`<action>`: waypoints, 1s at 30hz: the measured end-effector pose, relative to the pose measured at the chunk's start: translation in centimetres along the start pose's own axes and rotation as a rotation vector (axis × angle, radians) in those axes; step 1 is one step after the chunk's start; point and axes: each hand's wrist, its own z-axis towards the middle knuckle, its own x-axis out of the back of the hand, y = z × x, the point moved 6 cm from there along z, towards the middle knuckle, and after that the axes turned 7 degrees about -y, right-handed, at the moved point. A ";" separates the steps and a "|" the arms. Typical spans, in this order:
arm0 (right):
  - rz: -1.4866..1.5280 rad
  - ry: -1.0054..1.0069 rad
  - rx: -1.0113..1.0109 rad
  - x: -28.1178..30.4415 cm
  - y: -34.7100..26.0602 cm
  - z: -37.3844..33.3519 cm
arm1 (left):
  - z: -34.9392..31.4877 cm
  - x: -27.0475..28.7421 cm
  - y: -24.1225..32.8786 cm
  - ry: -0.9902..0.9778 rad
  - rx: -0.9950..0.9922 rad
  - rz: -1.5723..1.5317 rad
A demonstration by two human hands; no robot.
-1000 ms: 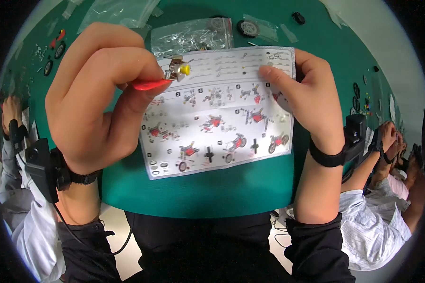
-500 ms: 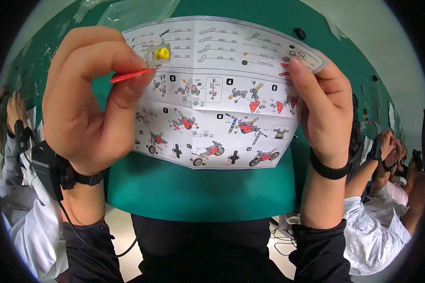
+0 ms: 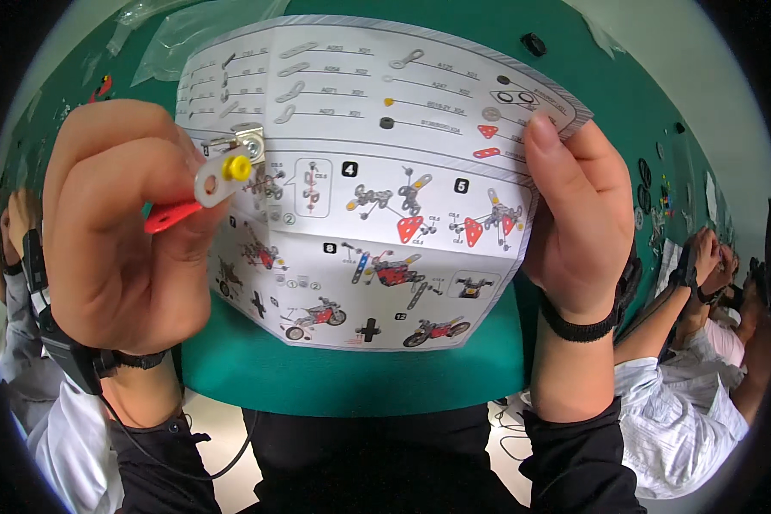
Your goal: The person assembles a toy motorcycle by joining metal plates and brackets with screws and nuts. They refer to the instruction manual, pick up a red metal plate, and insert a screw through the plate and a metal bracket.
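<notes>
My left hand (image 3: 128,227) pinches a small assembly of model parts between thumb and fingers. Its pieces are a red plate (image 3: 171,216), a silver metal strip (image 3: 212,182) with a hole, a yellow round piece (image 3: 238,168) and a metal bracket with a screw (image 3: 250,144). Behind it spreads a folded paper instruction sheet (image 3: 377,227), printed with part drawings and numbered motorcycle building steps. My right hand (image 3: 581,210) grips the sheet's right edge, thumb on the front and fingers behind. The assembly partly covers the sheet's left side.
A green table (image 3: 360,381) lies under the sheet. Toward the back are a clear plastic bag (image 3: 180,47), a black wheel-like part (image 3: 534,44) and a red piece (image 3: 103,86). Black rings (image 3: 643,173) and small loose parts lie to the right. Other people's hands (image 3: 707,254) work at both sides.
My left hand has moved left and down, turning the assembly so the strip and bracket show. The sheet has come closer and shifted down a little, still in my right hand.
</notes>
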 end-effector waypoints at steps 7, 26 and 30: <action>0.139 0.001 0.054 -0.8 -0.6 -0.4 | -0.2 -0.7 -0.2 0.023 0.024 -0.024; 0.211 -0.035 0.071 -1.0 -0.7 -0.4 | -0.9 -1.0 0.0 -0.036 0.017 -0.201; 0.215 -0.005 -0.001 -1.0 -0.8 -0.7 | -0.8 -0.9 -0.3 0.072 -0.025 -0.292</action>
